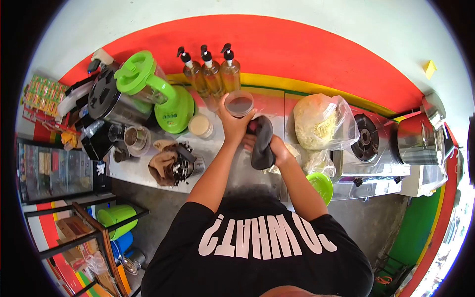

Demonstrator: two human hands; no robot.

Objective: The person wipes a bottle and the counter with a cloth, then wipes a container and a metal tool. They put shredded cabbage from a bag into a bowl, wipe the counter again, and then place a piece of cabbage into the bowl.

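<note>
My left hand (233, 121) is wrapped round a clear plastic cup (239, 105) with dark contents, held up over the steel counter. Close to its right, my right hand (277, 148) grips a dark grey cloth (262, 143), which hangs down and hides part of the fingers. The upper end of the cloth is near the cup's lower side; whether they touch is unclear. Left of the cup stands a round lidded container (200, 126) with a pale top.
Behind are three pump bottles (211, 74). To the left are a green blender (174, 111), a steel pot and a brown bag (163, 166). On the right are a plastic bag of shredded food (319, 123), a green bowl (320, 187), a gas burner (365, 137) and a large pot (418, 141).
</note>
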